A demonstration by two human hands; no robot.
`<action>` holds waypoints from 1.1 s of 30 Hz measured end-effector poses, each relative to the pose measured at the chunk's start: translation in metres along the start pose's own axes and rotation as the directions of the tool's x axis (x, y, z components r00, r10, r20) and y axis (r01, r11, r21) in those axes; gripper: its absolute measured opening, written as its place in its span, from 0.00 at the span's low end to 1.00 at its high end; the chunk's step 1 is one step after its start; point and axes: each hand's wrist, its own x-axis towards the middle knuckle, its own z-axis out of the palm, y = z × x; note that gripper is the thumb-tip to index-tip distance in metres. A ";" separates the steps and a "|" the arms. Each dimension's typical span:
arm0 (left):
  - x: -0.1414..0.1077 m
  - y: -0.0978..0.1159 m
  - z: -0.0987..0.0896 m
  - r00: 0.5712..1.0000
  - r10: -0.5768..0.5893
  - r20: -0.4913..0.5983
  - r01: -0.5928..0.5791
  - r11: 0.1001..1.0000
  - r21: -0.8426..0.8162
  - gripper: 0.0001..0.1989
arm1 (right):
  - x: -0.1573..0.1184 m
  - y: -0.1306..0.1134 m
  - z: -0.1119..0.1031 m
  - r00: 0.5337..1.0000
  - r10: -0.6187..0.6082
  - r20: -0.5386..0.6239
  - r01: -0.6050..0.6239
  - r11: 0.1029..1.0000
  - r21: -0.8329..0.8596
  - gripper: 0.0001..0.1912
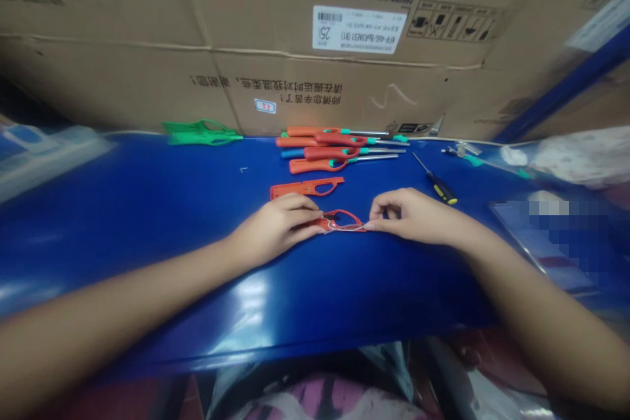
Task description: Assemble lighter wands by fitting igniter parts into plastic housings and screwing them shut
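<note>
A red lighter shell half [348, 215] with a trigger loop lies on the blue table, and a thin pale wire [339, 228] runs along it. My left hand [280, 226] is closed on the shell's left part, which its fingers mostly cover. At the shell's right tip, the thumb and index finger of my right hand [408, 215] pinch the end of the wire. Just beyond my left hand lies another orange-red shell half [308, 188], with nothing holding it.
Behind is a pile of lighters [327, 152]. Green shells [199, 132] lie at the back left, a screwdriver [441, 188] and small metal parts [462, 149] to the right. A phone-like device [531, 243] sits far right. A cardboard wall [266, 20] closes off the back.
</note>
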 end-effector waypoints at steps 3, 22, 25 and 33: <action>0.000 0.002 0.000 1.000 -0.019 0.024 0.019 1.000 0.011 0.11 | 0.004 -0.001 0.004 0.998 0.051 -0.021 -0.051 0.999 -0.013 0.14; -0.003 0.000 -0.001 0.998 -0.019 0.065 0.023 0.997 -0.071 0.10 | 0.020 -0.008 0.036 0.913 -0.271 -0.304 0.271 0.962 -0.043 0.09; -0.004 -0.002 0.000 0.997 0.001 0.071 0.005 0.996 -0.086 0.11 | 0.022 -0.009 0.038 0.933 -0.229 -0.278 0.250 0.967 0.043 0.07; -0.004 0.000 -0.001 0.998 -0.002 0.070 0.006 0.998 -0.068 0.11 | 0.021 -0.012 0.039 0.909 -0.314 -0.273 0.340 0.939 0.052 0.08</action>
